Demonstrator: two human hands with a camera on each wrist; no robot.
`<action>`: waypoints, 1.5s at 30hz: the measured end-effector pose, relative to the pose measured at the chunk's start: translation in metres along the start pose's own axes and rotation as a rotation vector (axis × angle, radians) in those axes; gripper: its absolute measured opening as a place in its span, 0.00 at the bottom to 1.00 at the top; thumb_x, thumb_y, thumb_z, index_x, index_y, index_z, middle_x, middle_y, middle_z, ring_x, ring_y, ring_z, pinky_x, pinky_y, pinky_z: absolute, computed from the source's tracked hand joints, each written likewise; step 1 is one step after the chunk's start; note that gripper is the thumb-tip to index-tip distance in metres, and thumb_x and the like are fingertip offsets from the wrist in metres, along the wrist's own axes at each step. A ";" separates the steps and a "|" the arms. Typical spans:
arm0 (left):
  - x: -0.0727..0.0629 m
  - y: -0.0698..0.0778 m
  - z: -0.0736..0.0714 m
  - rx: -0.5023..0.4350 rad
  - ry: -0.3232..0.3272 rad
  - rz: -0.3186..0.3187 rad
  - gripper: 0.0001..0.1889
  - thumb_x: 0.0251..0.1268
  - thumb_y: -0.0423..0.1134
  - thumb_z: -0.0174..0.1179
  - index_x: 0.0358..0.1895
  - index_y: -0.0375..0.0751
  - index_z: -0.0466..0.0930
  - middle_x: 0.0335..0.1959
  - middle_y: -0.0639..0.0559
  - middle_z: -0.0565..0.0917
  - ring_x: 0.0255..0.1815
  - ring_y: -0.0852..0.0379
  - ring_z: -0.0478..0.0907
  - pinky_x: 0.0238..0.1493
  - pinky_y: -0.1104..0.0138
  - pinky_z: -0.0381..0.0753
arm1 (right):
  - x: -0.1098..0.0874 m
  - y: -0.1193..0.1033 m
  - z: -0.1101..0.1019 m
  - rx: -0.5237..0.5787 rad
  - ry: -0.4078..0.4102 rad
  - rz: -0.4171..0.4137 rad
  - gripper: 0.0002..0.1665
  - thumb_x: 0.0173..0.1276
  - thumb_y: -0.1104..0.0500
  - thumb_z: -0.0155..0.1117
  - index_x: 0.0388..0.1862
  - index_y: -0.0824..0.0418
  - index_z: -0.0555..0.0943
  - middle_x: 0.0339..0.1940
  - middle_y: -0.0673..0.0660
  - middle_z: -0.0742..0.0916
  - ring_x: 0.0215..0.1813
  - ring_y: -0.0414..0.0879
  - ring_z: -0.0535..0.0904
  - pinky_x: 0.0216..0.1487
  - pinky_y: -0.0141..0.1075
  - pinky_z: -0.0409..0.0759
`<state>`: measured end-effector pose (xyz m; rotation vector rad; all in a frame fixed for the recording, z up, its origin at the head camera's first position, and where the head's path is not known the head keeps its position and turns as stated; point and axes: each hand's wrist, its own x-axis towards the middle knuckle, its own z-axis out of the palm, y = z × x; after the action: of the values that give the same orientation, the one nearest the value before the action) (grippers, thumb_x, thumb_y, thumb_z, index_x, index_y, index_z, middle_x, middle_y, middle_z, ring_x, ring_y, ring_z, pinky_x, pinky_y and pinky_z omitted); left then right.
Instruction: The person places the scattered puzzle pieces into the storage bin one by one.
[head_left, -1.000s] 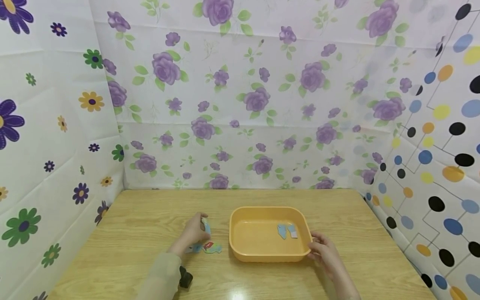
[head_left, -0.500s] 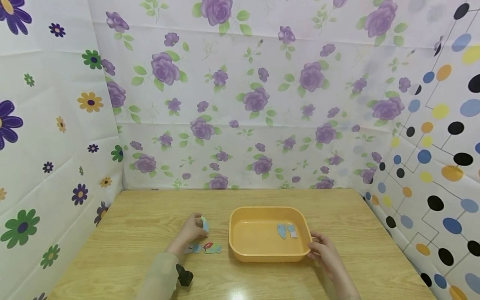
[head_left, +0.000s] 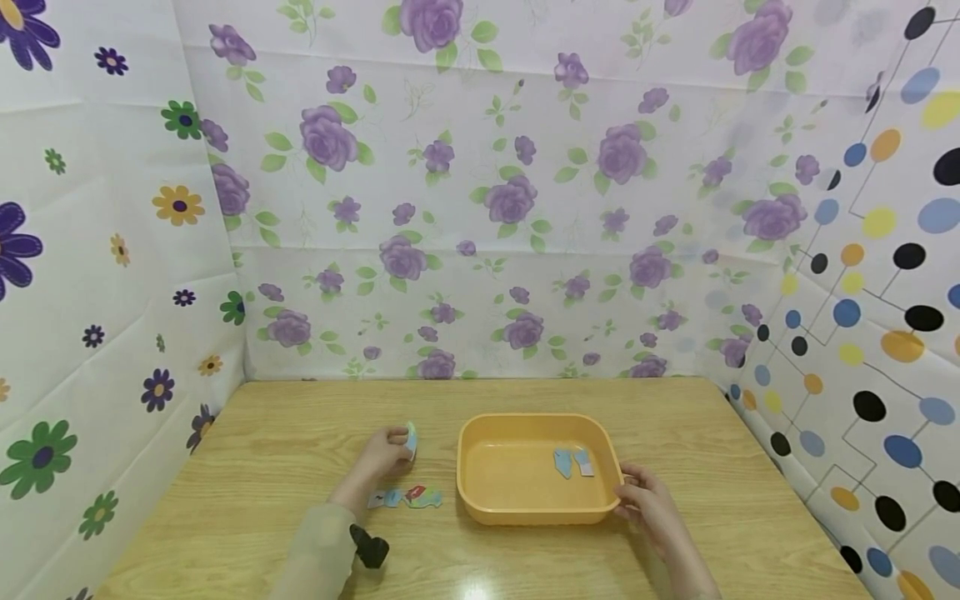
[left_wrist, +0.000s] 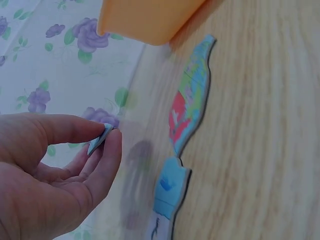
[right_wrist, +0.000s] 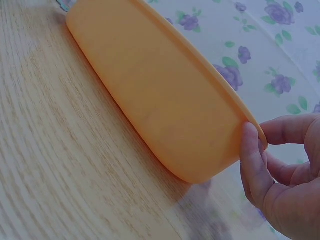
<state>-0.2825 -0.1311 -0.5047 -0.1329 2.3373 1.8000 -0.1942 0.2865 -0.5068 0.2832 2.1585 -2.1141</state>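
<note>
My left hand (head_left: 381,452) pinches a small puzzle piece (head_left: 411,441) between thumb and fingers, above the table left of the tub. In the left wrist view this puzzle piece (left_wrist: 100,139) shows nearly edge-on, light blue. Below the hand lie a puzzle piece with red and green print (left_wrist: 189,97) and a light blue puzzle piece (left_wrist: 169,186), end to end on the wood. My right hand (head_left: 651,504) grips the right rim of the orange plastic tub (head_left: 525,509), thumb and fingers on either side of its lip (right_wrist: 254,131). Two blue puzzle pieces (head_left: 563,463) lie inside the tub.
The wooden table (head_left: 315,417) ends at a floral curtain (head_left: 465,317) behind. Patterned sheets hang on the left and right sides. A black device (head_left: 370,547) sits at my left wrist by the sleeve.
My left hand has drawn slightly left, away from the tub, with its puzzle piece turning more upright. More of the pieces on the table shows now. The right hand stays at the rim.
</note>
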 end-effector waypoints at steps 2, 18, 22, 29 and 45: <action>-0.001 0.005 0.001 -0.005 -0.002 -0.004 0.28 0.60 0.24 0.56 0.66 0.23 0.63 0.64 0.24 0.69 0.53 0.40 0.79 0.50 0.59 0.84 | 0.000 0.000 0.000 0.004 0.000 -0.001 0.32 0.70 0.67 0.52 0.70 0.74 0.58 0.42 0.53 0.74 0.36 0.37 0.74 0.36 0.22 0.80; 0.007 0.040 0.022 -0.051 -0.089 0.043 0.30 0.61 0.24 0.55 0.69 0.26 0.62 0.62 0.26 0.69 0.55 0.36 0.77 0.56 0.55 0.82 | 0.001 0.000 -0.001 0.006 -0.002 0.004 0.32 0.70 0.68 0.52 0.71 0.73 0.57 0.46 0.56 0.75 0.38 0.39 0.75 0.35 0.23 0.81; 0.005 0.052 0.031 -0.073 -0.104 0.078 0.30 0.59 0.23 0.53 0.68 0.22 0.61 0.59 0.25 0.71 0.54 0.33 0.77 0.55 0.54 0.82 | 0.002 0.001 -0.001 0.007 -0.002 -0.001 0.32 0.69 0.67 0.53 0.70 0.73 0.58 0.46 0.57 0.75 0.37 0.38 0.75 0.35 0.24 0.81; 0.007 0.067 0.055 -0.071 -0.119 0.111 0.29 0.57 0.21 0.52 0.65 0.20 0.64 0.54 0.27 0.75 0.45 0.42 0.81 0.50 0.56 0.85 | 0.001 0.002 -0.002 -0.003 -0.009 -0.011 0.33 0.70 0.67 0.53 0.70 0.74 0.57 0.44 0.55 0.73 0.37 0.39 0.74 0.36 0.24 0.81; 0.011 0.083 0.119 -0.017 -0.215 0.132 0.22 0.65 0.26 0.50 0.61 0.20 0.68 0.50 0.31 0.79 0.42 0.48 0.81 0.44 0.62 0.86 | 0.002 0.001 -0.001 0.023 0.005 -0.001 0.32 0.69 0.69 0.53 0.69 0.73 0.58 0.42 0.54 0.74 0.36 0.38 0.75 0.34 0.24 0.81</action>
<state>-0.2971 0.0057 -0.4577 0.2070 2.2257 1.7930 -0.1961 0.2879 -0.5087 0.2901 2.1381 -2.1427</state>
